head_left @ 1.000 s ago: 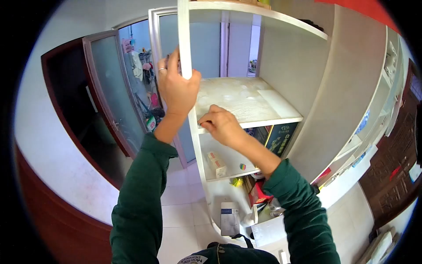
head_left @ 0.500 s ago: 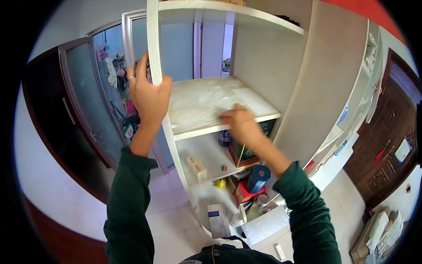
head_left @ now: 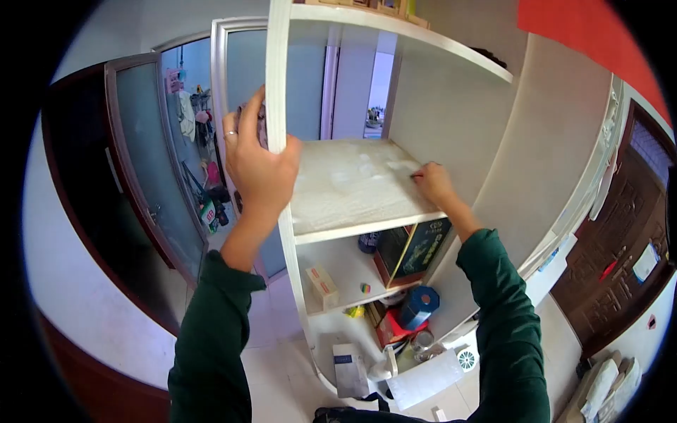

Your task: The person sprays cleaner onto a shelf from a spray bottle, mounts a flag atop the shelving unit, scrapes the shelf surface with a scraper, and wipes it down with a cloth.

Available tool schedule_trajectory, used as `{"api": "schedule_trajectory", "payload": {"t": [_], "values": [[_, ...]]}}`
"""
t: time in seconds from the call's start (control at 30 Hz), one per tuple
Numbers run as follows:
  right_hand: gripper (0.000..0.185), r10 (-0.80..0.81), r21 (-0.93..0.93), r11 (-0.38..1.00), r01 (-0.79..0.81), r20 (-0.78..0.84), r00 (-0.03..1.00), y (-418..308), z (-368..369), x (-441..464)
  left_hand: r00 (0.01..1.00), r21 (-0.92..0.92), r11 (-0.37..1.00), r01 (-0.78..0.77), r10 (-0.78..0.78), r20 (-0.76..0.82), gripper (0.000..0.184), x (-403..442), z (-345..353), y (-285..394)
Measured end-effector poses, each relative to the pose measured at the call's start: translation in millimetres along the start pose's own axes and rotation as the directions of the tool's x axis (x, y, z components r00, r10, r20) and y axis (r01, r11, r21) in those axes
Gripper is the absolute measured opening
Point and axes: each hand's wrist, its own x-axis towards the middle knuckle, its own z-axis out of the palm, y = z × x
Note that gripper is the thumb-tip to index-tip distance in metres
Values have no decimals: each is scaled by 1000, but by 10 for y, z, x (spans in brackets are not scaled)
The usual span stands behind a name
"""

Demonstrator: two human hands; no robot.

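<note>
A white shelf unit stands before me, and my left hand (head_left: 261, 166) is wrapped round its left upright (head_left: 278, 84). Under those fingers, against the post, is a crumpled greyish cloth (head_left: 262, 128), mostly hidden. My right hand (head_left: 436, 185) is over the right part of the middle shelf board (head_left: 338, 187), fingers pinched together. A small dark thing shows at its fingertips, too small to name. Whitish smears and patches mark the board's surface.
Below are a dark green box (head_left: 419, 250), a small cream box (head_left: 322, 285), a blue canister (head_left: 419, 307) and a white-grey carton (head_left: 350, 370). Above runs the top shelf (head_left: 395, 28). A glass door (head_left: 144, 134) stands at left, a carved wooden door (head_left: 613, 233) at right.
My right hand has moved right across the board, from near its front middle to its right side. My left hand keeps its hold on the upright. The view has shifted slightly.
</note>
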Motion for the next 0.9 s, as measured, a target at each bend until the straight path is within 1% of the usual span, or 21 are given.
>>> {"api": "schedule_trajectory", "payload": {"t": [0.03, 0.07, 0.13, 0.17, 0.23, 0.27, 0.33, 0.4, 0.43, 0.47, 0.5, 0.53, 0.57, 0.6, 0.63, 0.67, 0.7, 0.73, 0.8, 0.87, 0.9], "values": [[18, 48, -49, 998, -49, -21, 999, 104, 146, 250, 1000, 88, 996, -18, 18, 1, 55, 8, -31, 67], [21, 101, -96, 990, -103, -34, 994, 172, 277, 381, 1000, 94, 995, -14, 15, -2, 55, 9, -19, 59], [28, -141, -229, 965, 124, -60, 988, -685, 396, 347, 998, 22, 998, -55, 55, -19, 55, 4, -16, 38], [26, -210, -223, 956, 188, -79, 975, -1016, 565, 419, 998, 32, 998, -56, 57, -18, 55, 5, -27, 39], [19, -393, -56, 919, 391, -43, 918, -1708, 663, 354, 1000, -1, 1000, -12, 12, 19, 55, 9, -30, 48], [19, -442, 15, 895, 446, -106, 891, -1872, 842, 401, 1000, 1, 1000, -13, 13, 17, 55, 6, -25, 49], [19, -556, 68, 824, 563, -104, 825, -1652, 765, 428, 1000, 60, 998, -31, 31, 4, 55, 9, -22, 32], [18, -335, -249, 914, 319, -22, 942, -1056, 591, 512, 999, 89, 995, -39, 39, -3, 56, -8, -27, 40], [20, -235, -375, 891, 255, 99, 967, -398, 787, 909, 999, 113, 992, -49, 50, -5, 56, 4, -29, 34], [20, -71, 84, 994, 67, 47, 996, -192, 615, 856, 998, 117, 992, -55, 56, -9, 56, 27, -27, 19], [21, -241, -84, 968, 235, -61, 969, -214, 715, 896, 998, 142, 988, -58, 60, -16, 56, 29, -24, 8], [21, -406, -258, 895, 365, -128, 905, -232, 895, 866, 998, 165, 985, -53, 55, -10, 56, -11, -20, 15], [19, -280, 34, 958, 286, -117, 953, -952, 572, 430, 999, 163, 986, -47, 47, 8, 56, -45, -20, 22], [18, -480, -48, 876, 480, -176, 859, -1206, 715, 426, 999, 84, 996, -36, 36, 6, 57, -29, -16, 19], [17, -561, 106, 798, 594, -229, 795, -1525, 652, 205, 1000, 6, 1000, -29, 29, -2, 57, -2, -13, 17], [16, -553, 188, 791, 582, -186, 812, -1788, 521, -10, 999, 2, 999, -35, 35, 5, 57, 3, -6, 21], [17, -590, 273, 739, 616, -180, 787, -1861, 511, -93, 1000, 16, 1000, -14, 14, 4, 57, -7, -4, 20], [17, -585, 275, 741, 613, -185, 790, -1867, 410, -186, 1000, 30, 1000, 7, -7, -2, 56, -9, -2, 27], [17, -673, 282, 718, 637, 45, 739, -1828, 173, -348, 1000, 5, 1000, 28, -28, 3, 56, -9, 9, 30], [15, -662, 472, 676, 566, 53, 747, -1810, 6, -579, 999, 9, 999, -53, 53, -14, 56, -10, 28, -34], [14, -660, 463, 679, 569, 46, 750, -1805, 26, -551, 999, 12, 999, -52, 52, -12, 56, -22, 24, -21]]}}
